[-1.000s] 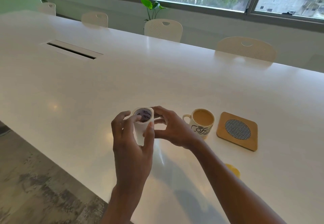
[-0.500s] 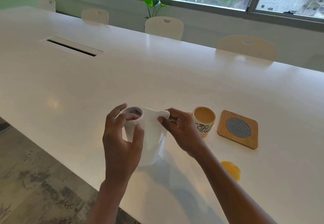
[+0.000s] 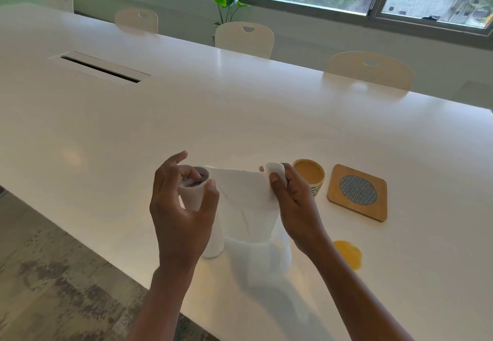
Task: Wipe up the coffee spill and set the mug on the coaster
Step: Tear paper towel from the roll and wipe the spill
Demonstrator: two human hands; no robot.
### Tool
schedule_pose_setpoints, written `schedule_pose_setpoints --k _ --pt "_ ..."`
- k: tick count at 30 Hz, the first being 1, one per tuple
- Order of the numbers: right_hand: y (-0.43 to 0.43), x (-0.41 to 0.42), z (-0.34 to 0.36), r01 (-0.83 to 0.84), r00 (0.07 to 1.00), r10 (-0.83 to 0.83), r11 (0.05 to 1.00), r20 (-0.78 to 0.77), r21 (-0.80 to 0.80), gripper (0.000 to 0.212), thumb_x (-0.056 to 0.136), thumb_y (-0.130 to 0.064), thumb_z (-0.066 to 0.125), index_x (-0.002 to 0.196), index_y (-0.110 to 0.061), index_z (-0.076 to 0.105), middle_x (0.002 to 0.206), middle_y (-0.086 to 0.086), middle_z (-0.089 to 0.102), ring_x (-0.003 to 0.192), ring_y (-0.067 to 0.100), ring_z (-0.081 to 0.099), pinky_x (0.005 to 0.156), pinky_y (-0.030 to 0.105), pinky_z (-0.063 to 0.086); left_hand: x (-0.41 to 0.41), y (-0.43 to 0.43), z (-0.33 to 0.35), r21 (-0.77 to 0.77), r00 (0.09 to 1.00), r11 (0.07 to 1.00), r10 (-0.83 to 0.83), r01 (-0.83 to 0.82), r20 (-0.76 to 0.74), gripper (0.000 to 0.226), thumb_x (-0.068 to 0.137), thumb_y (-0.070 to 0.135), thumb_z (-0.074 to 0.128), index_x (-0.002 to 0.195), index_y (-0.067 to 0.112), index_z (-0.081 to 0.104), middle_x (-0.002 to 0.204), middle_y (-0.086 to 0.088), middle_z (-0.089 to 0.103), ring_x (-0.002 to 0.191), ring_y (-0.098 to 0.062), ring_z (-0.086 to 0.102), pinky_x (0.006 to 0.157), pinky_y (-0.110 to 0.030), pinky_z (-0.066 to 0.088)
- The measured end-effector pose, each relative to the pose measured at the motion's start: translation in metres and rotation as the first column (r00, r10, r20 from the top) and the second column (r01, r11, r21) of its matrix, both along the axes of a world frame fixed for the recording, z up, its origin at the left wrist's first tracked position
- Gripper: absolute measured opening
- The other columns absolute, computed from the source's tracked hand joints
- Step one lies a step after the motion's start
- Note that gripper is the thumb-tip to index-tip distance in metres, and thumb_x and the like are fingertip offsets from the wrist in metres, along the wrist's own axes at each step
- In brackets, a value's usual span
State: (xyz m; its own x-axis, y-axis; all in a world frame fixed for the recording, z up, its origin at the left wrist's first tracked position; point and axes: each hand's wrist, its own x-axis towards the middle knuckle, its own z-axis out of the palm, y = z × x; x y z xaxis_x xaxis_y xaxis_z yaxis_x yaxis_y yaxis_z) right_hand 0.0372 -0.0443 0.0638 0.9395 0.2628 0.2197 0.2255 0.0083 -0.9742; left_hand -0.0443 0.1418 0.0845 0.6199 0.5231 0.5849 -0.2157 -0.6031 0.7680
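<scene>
White conference table, chairs along far side, windows behind. Left hand wrapped round top of paper towel roll, roll upright, base on table. Right hand pinches free corner of towel sheet between thumb and fingers, sheet stretched between hands. Coffee mug (full, partly hidden by right hand) just beside wooden coaster, not on it. Coffee spill near table edge, right of right forearm, unwiped.

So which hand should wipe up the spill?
The right hand, probably. It already pinches the paper towel sheet, and the coffee spill lies on its side. The left hand is holding the roll.
</scene>
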Motion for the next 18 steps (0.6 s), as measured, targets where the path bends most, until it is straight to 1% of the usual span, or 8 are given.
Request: schedule_pose_setpoints --k 2,5,7,9,11,14,16,18 --pt "-0.001 -0.005 0.002 -0.011 1.000 0.011 1.000 -0.002 0.008 0.037 0.106 -0.054 0.054 0.115 -0.022 0.070 0.098 -0.007 0.071 0.089 0.009 0.063 0.076 0.030 0.048 0.002 -0.001 -0.002 -0.015 1.000 1.000 -0.008 0.008 0.009 0.018 0.089 0.015 0.073 0.099 0.008 0.060 0.139 -0.003 0.063 0.126 -0.030 0.065 0.090 -0.057 0.059" --pt "-0.005 -0.012 0.002 -0.044 0.999 0.045 0.998 0.028 -0.037 0.061 0.085 -0.079 0.066 0.115 -0.026 0.066 0.100 -0.007 0.070 0.089 0.013 0.064 0.072 0.031 0.053 0.006 -0.004 -0.003 -0.066 1.000 0.998 0.010 -0.009 0.013 0.034 0.088 0.025 0.084 0.100 0.008 0.057 0.131 0.009 0.064 0.115 -0.024 0.068 0.086 -0.052 0.060" --pt "-0.008 -0.014 0.003 0.009 0.996 0.005 0.989 0.090 -0.146 0.050 0.078 -0.071 0.080 0.104 -0.032 0.064 0.089 -0.014 0.066 0.078 0.011 0.061 0.065 0.033 0.054 0.008 -0.005 -0.004 -0.118 1.000 0.993 0.015 -0.012 0.022 0.045 0.085 0.026 0.090 0.099 0.008 0.051 0.122 0.017 0.064 0.108 -0.020 0.070 0.085 -0.049 0.062" --pt "-0.011 -0.014 0.003 0.071 0.983 -0.031 0.972 0.178 -0.224 0.029 0.085 -0.047 0.086 0.093 -0.029 0.064 0.082 -0.014 0.064 0.071 0.009 0.056 0.062 0.038 0.051 0.011 -0.006 -0.005 -0.146 0.999 0.989 0.024 -0.017 0.047 0.050 0.083 0.025 0.091 0.097 0.006 0.047 0.114 0.017 0.068 0.101 -0.008 0.071 0.083 -0.043 0.062" --pt "-0.014 -0.015 0.002 0.086 0.979 -0.036 0.966 0.203 -0.243 0.020 0.091 -0.030 0.085 0.091 -0.026 0.066 0.081 -0.013 0.066 0.070 0.007 0.055 0.063 0.035 0.050 0.015 -0.006 -0.006 -0.163 0.997 0.986 0.047 -0.036 0.064 0.053 0.081 0.024 0.093 0.100 0.007 0.046 0.106 0.018 0.068 0.090 -0.001 0.069 0.079 -0.033 0.061" --pt "-0.016 -0.017 0.001 0.114 0.982 -0.068 0.957 0.173 -0.267 0.019 0.095 -0.025 0.081 0.094 -0.032 0.063 0.079 -0.020 0.067 0.064 0.004 0.055 0.057 0.016 0.045 0.020 -0.004 -0.005 -0.169 0.996 0.983 0.076 -0.067 0.051 0.048 0.084 0.025 0.091 0.113 0.012 0.055 0.097 0.020 0.067 0.086 0.002 0.068 0.078 -0.017 0.055" --pt "-0.015 -0.019 0.000 0.123 0.986 -0.088 0.956 0.138 -0.266 0.015 0.095 -0.027 0.080 0.096 -0.033 0.067 0.078 -0.018 0.069 0.063 0.004 0.057 0.055 0.017 0.046 0.023 -0.003 -0.006 -0.141 0.994 0.986 0.100 -0.093 0.043 0.034 0.088 0.026 0.087 0.110 0.014 0.065 0.095 0.023 0.068 0.084 0.006 0.067 0.077 -0.018 0.055" --pt "-0.013 -0.024 -0.001 0.139 0.984 -0.103 0.954 0.143 -0.264 0.013 0.096 -0.030 0.078 0.087 -0.027 0.070 0.074 -0.007 0.069 0.059 0.003 0.055 0.053 0.022 0.045 0.026 -0.002 -0.006 -0.135 0.990 0.983 0.129 -0.121 0.053 0.024 0.090 0.026 0.086 0.102 0.015 0.068 0.092 0.026 0.068 0.082 0.009 0.067 0.075 -0.018 0.055"
